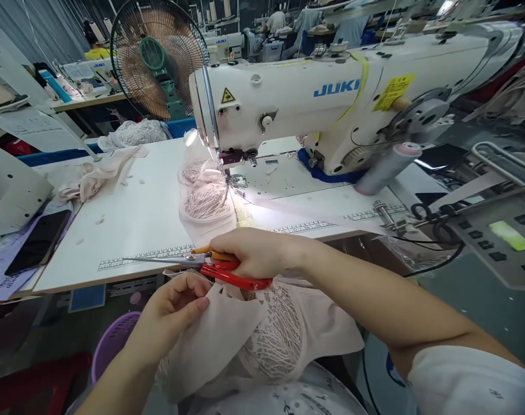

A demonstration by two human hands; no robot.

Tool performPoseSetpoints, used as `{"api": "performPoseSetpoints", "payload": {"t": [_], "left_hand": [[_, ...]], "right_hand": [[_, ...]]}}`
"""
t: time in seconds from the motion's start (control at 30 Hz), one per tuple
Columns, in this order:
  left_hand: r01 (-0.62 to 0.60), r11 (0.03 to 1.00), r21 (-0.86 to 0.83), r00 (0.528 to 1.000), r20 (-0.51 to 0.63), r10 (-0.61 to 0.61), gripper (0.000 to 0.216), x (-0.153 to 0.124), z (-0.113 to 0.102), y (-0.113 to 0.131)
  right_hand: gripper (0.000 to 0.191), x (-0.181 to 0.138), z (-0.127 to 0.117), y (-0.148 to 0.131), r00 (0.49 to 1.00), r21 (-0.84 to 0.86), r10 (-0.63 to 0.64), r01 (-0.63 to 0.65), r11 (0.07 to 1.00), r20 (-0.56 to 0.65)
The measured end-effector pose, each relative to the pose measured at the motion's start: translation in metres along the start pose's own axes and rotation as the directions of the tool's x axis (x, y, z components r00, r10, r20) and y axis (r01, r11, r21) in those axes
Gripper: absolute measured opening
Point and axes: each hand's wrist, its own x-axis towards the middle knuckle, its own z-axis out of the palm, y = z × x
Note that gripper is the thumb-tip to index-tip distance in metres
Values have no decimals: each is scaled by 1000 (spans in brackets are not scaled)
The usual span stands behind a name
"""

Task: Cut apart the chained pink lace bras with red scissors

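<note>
My right hand [249, 253] is closed around a pair of scissors [236, 278] with red and orange handles. Their blades point left over the printed ruler at the table's front edge. Just below, my left hand [171, 317] pinches the edge of a pale pink lace bra [280, 334], which hangs over my lap. Another pale pink lace bra [206, 199] lies on the table beneath the needle area of a white sewing machine [288, 98], lit by its lamp.
A dark phone [40, 242] lies on papers at the left. Pink fabric pieces [98, 176] rest on the table behind it. A large fan [158, 60] stands beyond. A thread cone [387, 167] and control panel [500, 225] are at the right; a purple basket [111, 340] stands below.
</note>
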Motion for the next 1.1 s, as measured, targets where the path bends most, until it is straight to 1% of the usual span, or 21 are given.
{"api": "performPoseSetpoints", "payload": {"t": [0.07, 0.17, 0.37, 0.47, 0.6, 0.7, 0.77, 0.83, 0.93, 1.0, 1.07, 1.1], "left_hand": [[47, 998, -37, 999, 15, -46, 20, 1, -2, -2], [82, 995, -62, 996, 26, -80, 23, 3, -5, -3], [98, 990, -98, 994, 51, -94, 26, 6, -4, 1], [106, 990, -96, 994, 24, -105, 25, 4, -4, 1], [106, 989, -104, 994, -26, -110, 22, 3, -4, 0], [127, 984, -122, 989, -59, -135, 23, 3, -2, 0], [135, 983, -126, 988, -62, -144, 22, 3, -1, 0], [133, 984, -120, 990, -29, -137, 20, 3, 1, 1], [150, 983, -102, 988, 56, -145, 18, 3, 2, 0], [166, 981, -104, 983, 92, -157, 17, 3, 2, -2], [154, 982, -112, 986, 80, -145, 16, 2, 2, -3], [142, 983, -112, 989, 62, -136, 17, 2, 3, -3]], "right_hand": [[28, 0, 0, -1, 1000, 4, -5, 5, 1000, -5], [28, 0, 1, -3, 999, 2, -37, 37, 999, -29], [30, 3, 4, -3, 996, 14, -63, 64, 998, -63], [28, 5, 4, -4, 994, 9, -80, 81, 997, -73], [26, 5, 5, -5, 996, 3, -58, 58, 998, -61], [28, 5, 6, -4, 996, -14, -60, 59, 998, -68], [28, 5, 8, -3, 994, -25, -75, 73, 997, -78], [27, 5, 9, -2, 993, -22, -82, 80, 997, -87], [27, 5, 11, 1, 991, 11, -90, 92, 996, -102], [29, 4, 15, 2, 988, 50, -90, 97, 994, -123], [30, -2, 22, 3, 980, 136, -43, 70, 988, -194], [29, -6, 26, 3, 969, 206, 7, 45, 978, -247]]}}
